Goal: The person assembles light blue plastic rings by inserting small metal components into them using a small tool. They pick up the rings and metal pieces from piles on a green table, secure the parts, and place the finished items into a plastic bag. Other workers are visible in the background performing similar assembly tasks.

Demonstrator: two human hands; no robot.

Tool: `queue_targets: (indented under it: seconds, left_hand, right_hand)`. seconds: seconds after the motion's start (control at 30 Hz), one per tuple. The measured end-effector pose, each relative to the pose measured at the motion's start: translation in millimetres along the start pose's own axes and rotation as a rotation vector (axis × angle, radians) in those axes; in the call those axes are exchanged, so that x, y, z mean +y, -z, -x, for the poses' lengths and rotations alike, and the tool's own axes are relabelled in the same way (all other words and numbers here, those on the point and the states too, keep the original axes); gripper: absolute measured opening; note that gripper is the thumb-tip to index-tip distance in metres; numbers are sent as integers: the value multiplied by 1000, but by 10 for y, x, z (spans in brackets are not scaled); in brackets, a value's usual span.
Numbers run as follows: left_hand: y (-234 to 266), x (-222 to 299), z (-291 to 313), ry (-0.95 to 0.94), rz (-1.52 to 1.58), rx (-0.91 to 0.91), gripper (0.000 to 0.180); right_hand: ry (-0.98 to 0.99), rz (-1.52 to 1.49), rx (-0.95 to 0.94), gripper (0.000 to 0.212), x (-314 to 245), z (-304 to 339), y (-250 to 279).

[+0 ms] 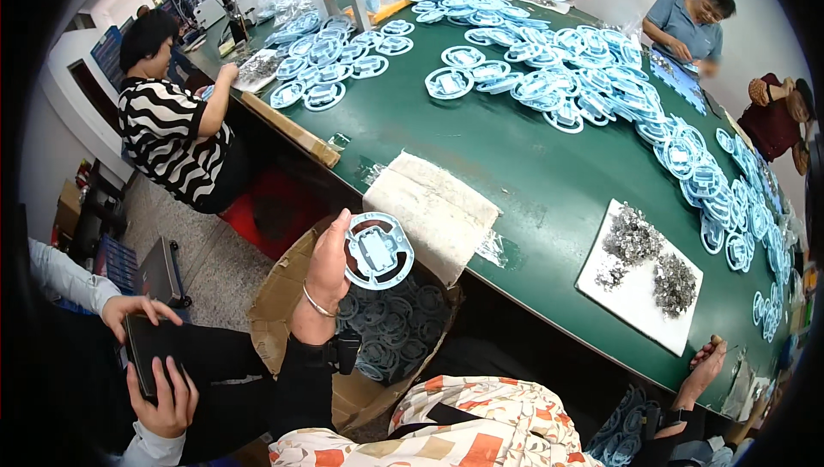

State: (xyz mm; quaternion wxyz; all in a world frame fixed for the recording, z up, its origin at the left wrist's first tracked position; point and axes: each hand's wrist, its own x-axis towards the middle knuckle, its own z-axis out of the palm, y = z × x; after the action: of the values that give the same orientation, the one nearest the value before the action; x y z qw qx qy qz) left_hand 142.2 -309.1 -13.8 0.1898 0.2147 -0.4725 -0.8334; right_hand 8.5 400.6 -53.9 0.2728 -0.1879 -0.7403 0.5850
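My left hand grips a light blue round plastic ring part by its left edge. The part has a rectangular centre piece and is held above an open cardboard box filled with similar round parts. At the table's near right edge, my right hand is closed around a small thin tool, mostly hidden by the fingers; its kind is unclear. Up and to the left of that hand lies a white board bearing heaps of small metal pieces.
Many blue ring parts are piled across the green table. A pale cloth-like cover drapes over the near edge. Close on my left, a person holds a dark flat object. Other people work around the table.
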Motion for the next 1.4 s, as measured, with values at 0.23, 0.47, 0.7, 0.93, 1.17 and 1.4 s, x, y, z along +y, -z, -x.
queue_targets:
  seconds: [0.23,0.47,0.7,0.93,1.17,1.4]
  left_hand:
    - [546,-404,-15,128,-206,89,41]
    - [1127,-739,-134,326,-286,77,38]
    - [1111,-765,-127,482,-644,276,50]
    - [649,-272,-329,-317,-709,370,47]
    - [-1093,251,-261,-678,-661,-128,42]
    - [-3342,-34,-235,-886,-841,-741,17]
  right_hand:
    - [7,17,-29,44,58,-70,84]
    - [-10,4,-13,43,-64,17,-6]
    - [4,-7,-41,43,3,7,67]
    - [1,15,29,43,-145,141,-44]
    - [57,-66,-5,43,-259,189,-180]
    - [33,-127,22,40,-296,245,-123]
